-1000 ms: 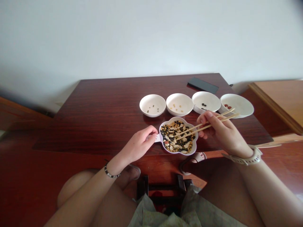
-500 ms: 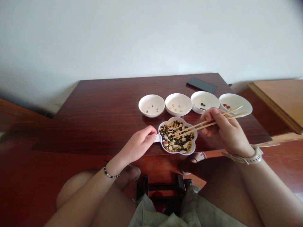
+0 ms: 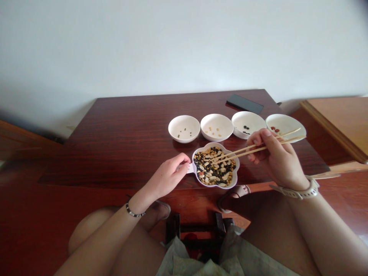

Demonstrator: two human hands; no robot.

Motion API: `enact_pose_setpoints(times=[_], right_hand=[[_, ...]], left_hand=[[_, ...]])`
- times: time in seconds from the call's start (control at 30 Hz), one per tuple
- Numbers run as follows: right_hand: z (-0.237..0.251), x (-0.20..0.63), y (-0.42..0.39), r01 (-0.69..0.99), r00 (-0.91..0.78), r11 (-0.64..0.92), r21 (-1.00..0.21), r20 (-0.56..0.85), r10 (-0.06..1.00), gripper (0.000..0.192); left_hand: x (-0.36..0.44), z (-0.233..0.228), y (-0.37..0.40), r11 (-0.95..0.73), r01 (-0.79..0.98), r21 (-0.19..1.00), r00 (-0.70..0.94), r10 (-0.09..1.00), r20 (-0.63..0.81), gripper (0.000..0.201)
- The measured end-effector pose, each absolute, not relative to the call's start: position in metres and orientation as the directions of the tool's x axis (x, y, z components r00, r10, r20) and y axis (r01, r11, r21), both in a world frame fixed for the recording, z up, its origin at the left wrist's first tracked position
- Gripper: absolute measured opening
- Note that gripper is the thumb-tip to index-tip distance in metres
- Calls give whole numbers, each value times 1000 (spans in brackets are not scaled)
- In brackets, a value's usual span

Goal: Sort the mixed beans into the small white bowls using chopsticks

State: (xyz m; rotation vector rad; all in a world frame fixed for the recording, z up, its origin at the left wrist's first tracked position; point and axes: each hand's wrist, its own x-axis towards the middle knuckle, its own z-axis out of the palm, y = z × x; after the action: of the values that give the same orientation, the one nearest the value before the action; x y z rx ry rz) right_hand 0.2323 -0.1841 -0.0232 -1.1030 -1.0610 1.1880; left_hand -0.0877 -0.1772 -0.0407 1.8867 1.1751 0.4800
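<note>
Two chopsticks (image 3: 253, 147), pinched shut in our right hand (image 3: 274, 159), probed the flower dish (image 3: 201, 182) our left hand (image 3: 169, 177) gripped by its tab; smooth beans (image 3: 214, 166) beyond the fingertips could slip.

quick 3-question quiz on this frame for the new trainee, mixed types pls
1. True or false: the right hand holds chopsticks with their tips over the flower-shaped dish of mixed beans.
2. How many small white round bowls stand in the row behind that dish?
3. What does the left hand touch? A) the dish's handle B) the black phone C) a round bowl

Key: 1 true; 2 four; 3 A
</note>
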Motion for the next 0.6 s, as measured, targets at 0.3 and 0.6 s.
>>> enact_pose_setpoints(times=[0.3,0.6], right_hand=[[-22,233,-173,-183,181,138,-973,105,978,36],[-26,228,-150,-315,421,257,-914,108,901,30]], left_hand=[[-87,-42,-177,-211,543,813,484,870,-98,20],[-87,-42,-178,-210,546,811,487,867,-103,21]])
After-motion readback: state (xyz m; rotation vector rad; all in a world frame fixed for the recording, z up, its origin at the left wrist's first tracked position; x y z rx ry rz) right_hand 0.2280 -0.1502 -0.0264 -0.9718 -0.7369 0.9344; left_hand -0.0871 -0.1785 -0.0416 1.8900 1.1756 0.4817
